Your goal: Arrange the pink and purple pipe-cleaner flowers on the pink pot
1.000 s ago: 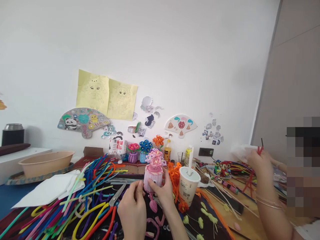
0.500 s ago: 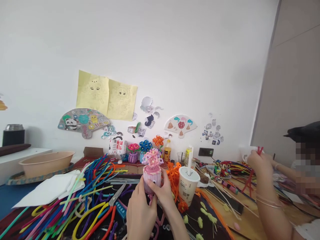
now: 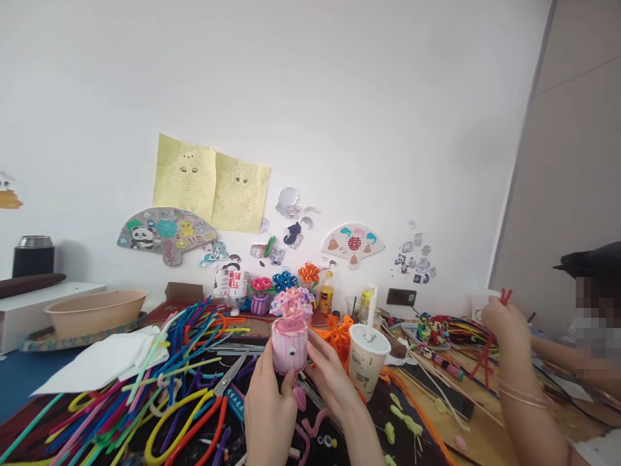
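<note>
Both my hands hold a small pink pipe-cleaner pot [image 3: 290, 346] with pink and purple looped flowers on top and a googly eye on its front. My left hand [image 3: 268, 404] grips the pot from the left and below, its fingers wrapped round it. My right hand [image 3: 334, 382] holds the pot's right side, fingers curled against it. The pot is lifted just above the dark mat [image 3: 417, 446].
A heap of coloured pipe cleaners [image 3: 145, 375] and red-handled scissors [image 3: 220, 395] lie left. A paper cup with a straw [image 3: 366, 356] stands right of my hands. Another person's hand [image 3: 504, 323] at right holds a red pipe cleaner. Small flower pots [image 3: 284, 288] line the wall.
The pot has turned in my hands so that its googly eye faces me. My left hand slid under and round it. The view shifted slightly right.
</note>
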Demonstrator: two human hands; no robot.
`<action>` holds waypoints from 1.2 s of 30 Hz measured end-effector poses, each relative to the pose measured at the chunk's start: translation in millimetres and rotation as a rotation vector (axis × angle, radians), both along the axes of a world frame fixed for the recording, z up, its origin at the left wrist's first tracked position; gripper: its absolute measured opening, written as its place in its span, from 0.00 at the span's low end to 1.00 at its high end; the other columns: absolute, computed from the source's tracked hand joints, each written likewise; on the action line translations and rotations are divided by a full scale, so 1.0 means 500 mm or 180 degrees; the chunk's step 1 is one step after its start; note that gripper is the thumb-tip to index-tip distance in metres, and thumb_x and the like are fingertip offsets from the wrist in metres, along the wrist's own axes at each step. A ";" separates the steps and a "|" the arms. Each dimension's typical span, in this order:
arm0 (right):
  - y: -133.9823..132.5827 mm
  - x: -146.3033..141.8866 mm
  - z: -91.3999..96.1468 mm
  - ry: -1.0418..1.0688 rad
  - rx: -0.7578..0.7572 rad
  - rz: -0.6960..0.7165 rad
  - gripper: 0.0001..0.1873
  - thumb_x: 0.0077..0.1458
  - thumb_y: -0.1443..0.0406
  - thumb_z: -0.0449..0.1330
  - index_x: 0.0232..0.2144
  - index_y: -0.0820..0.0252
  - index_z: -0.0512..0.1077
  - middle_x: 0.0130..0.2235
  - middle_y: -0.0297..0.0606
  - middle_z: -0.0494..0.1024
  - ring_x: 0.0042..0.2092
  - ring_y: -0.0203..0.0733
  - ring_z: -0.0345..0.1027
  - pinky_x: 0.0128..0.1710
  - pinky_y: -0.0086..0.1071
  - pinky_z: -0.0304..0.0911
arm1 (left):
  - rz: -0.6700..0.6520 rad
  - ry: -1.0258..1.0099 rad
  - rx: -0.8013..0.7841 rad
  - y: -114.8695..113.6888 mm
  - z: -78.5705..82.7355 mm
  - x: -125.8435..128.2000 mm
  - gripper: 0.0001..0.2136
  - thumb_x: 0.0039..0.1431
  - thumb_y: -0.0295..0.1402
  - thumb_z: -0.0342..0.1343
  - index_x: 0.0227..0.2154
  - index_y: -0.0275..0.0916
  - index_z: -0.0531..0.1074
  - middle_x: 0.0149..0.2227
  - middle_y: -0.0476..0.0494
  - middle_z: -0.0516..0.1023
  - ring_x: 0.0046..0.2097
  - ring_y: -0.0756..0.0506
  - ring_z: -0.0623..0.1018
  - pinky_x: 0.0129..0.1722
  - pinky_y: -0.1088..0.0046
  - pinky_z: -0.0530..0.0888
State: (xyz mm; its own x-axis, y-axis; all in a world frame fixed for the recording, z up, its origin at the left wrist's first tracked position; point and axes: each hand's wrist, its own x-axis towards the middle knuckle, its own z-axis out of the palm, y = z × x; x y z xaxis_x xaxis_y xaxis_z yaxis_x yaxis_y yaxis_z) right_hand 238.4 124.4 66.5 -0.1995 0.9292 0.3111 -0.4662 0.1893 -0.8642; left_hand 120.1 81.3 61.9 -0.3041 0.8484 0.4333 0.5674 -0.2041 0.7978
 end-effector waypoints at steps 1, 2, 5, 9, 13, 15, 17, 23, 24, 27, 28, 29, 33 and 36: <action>0.001 0.002 0.000 0.0017 0.0009 0.0041 0.32 0.45 0.54 0.69 0.52 0.53 0.71 0.58 0.43 0.70 0.57 0.51 0.66 0.54 0.45 0.62 | -0.0009 -0.0011 0.0006 0.000 -0.001 -0.001 0.24 0.61 0.30 0.45 0.60 0.32 0.57 0.59 0.36 0.67 0.58 0.38 0.69 0.55 0.60 0.68; 0.002 0.003 -0.001 0.0034 0.0019 0.0077 0.32 0.43 0.54 0.70 0.52 0.53 0.71 0.57 0.43 0.72 0.55 0.51 0.68 0.53 0.45 0.63 | -0.0020 -0.0019 0.0009 0.000 -0.002 -0.002 0.24 0.61 0.29 0.45 0.60 0.32 0.56 0.59 0.36 0.67 0.58 0.38 0.68 0.55 0.61 0.68; 0.005 0.003 -0.006 0.0079 0.0041 0.0147 0.33 0.42 0.55 0.71 0.52 0.54 0.72 0.52 0.44 0.76 0.50 0.51 0.71 0.53 0.47 0.62 | -0.0027 -0.0023 -0.0020 0.000 -0.005 -0.004 0.24 0.61 0.26 0.45 0.61 0.30 0.56 0.59 0.34 0.67 0.59 0.38 0.68 0.55 0.60 0.67; 0.008 -0.001 -0.011 0.0093 0.0019 0.0186 0.32 0.41 0.56 0.71 0.50 0.55 0.73 0.51 0.44 0.76 0.49 0.51 0.72 0.53 0.47 0.61 | -0.0032 -0.0018 -0.0083 -0.003 -0.002 -0.003 0.24 0.61 0.25 0.45 0.60 0.28 0.57 0.59 0.32 0.66 0.59 0.37 0.68 0.56 0.60 0.67; 0.006 0.001 -0.013 0.0037 -0.0012 0.0240 0.30 0.41 0.58 0.71 0.49 0.56 0.74 0.52 0.44 0.76 0.50 0.49 0.71 0.52 0.43 0.62 | -0.0024 -0.0043 -0.0167 -0.006 0.002 -0.002 0.23 0.61 0.23 0.45 0.60 0.28 0.57 0.59 0.32 0.66 0.59 0.37 0.68 0.55 0.60 0.67; 0.006 0.002 -0.013 0.0001 -0.0029 0.0256 0.30 0.41 0.58 0.71 0.48 0.56 0.74 0.53 0.44 0.75 0.51 0.49 0.70 0.52 0.43 0.62 | -0.0020 -0.0059 -0.0197 -0.007 0.002 -0.001 0.23 0.61 0.22 0.45 0.60 0.28 0.57 0.59 0.32 0.66 0.59 0.37 0.68 0.55 0.60 0.67; 0.006 0.003 -0.014 -0.0022 -0.0037 0.0264 0.31 0.40 0.58 0.72 0.49 0.56 0.74 0.53 0.45 0.75 0.53 0.49 0.69 0.54 0.43 0.60 | -0.0009 -0.0061 -0.0220 -0.007 0.002 0.000 0.23 0.61 0.21 0.44 0.60 0.28 0.56 0.59 0.32 0.67 0.58 0.37 0.68 0.54 0.60 0.67; 0.003 -0.001 -0.013 -0.0044 -0.0022 0.0291 0.32 0.41 0.55 0.72 0.50 0.56 0.72 0.52 0.44 0.75 0.52 0.46 0.70 0.55 0.42 0.60 | 0.0056 -0.0038 -0.0292 -0.008 0.004 -0.002 0.23 0.61 0.20 0.43 0.60 0.27 0.56 0.59 0.31 0.67 0.59 0.35 0.67 0.54 0.59 0.67; 0.002 -0.002 -0.012 -0.0051 -0.0027 0.0286 0.32 0.41 0.55 0.71 0.50 0.55 0.72 0.52 0.44 0.76 0.51 0.46 0.71 0.55 0.41 0.59 | 0.0068 -0.0031 -0.0304 -0.007 0.004 -0.002 0.23 0.61 0.20 0.44 0.60 0.27 0.56 0.58 0.31 0.67 0.58 0.35 0.67 0.54 0.59 0.67; -0.001 -0.007 -0.009 -0.0088 -0.0025 0.0255 0.32 0.40 0.54 0.72 0.48 0.55 0.73 0.51 0.43 0.76 0.49 0.45 0.71 0.56 0.41 0.59 | 0.0075 0.0033 -0.0311 -0.008 0.001 -0.001 0.24 0.59 0.19 0.44 0.60 0.28 0.57 0.58 0.32 0.67 0.58 0.36 0.68 0.54 0.60 0.68; -0.002 -0.009 -0.008 -0.0105 -0.0017 0.0249 0.31 0.40 0.55 0.72 0.48 0.56 0.73 0.51 0.43 0.77 0.49 0.45 0.72 0.55 0.41 0.60 | 0.0079 0.0063 -0.0308 -0.008 -0.001 -0.001 0.24 0.59 0.19 0.44 0.60 0.28 0.57 0.58 0.32 0.67 0.58 0.36 0.68 0.54 0.59 0.67; -0.002 -0.011 -0.007 -0.0119 -0.0009 0.0244 0.30 0.40 0.55 0.72 0.47 0.57 0.74 0.50 0.43 0.77 0.49 0.46 0.72 0.54 0.41 0.61 | 0.0085 0.0094 -0.0305 -0.008 -0.003 -0.001 0.24 0.59 0.19 0.43 0.60 0.28 0.57 0.58 0.32 0.67 0.58 0.36 0.68 0.54 0.59 0.67; -0.002 -0.019 -0.005 -0.0149 0.0007 0.0143 0.29 0.40 0.56 0.72 0.45 0.58 0.74 0.48 0.42 0.78 0.48 0.48 0.72 0.53 0.42 0.63 | 0.0148 0.0251 -0.0227 -0.007 -0.007 -0.006 0.24 0.60 0.20 0.40 0.60 0.29 0.56 0.60 0.34 0.65 0.58 0.36 0.68 0.52 0.59 0.69; 0.000 -0.023 -0.006 -0.0161 0.0008 0.0012 0.29 0.37 0.55 0.73 0.43 0.58 0.75 0.47 0.42 0.79 0.48 0.49 0.73 0.53 0.43 0.64 | 0.0191 0.0464 -0.0083 -0.009 -0.011 -0.010 0.24 0.60 0.20 0.38 0.60 0.29 0.57 0.61 0.33 0.62 0.58 0.35 0.67 0.53 0.57 0.69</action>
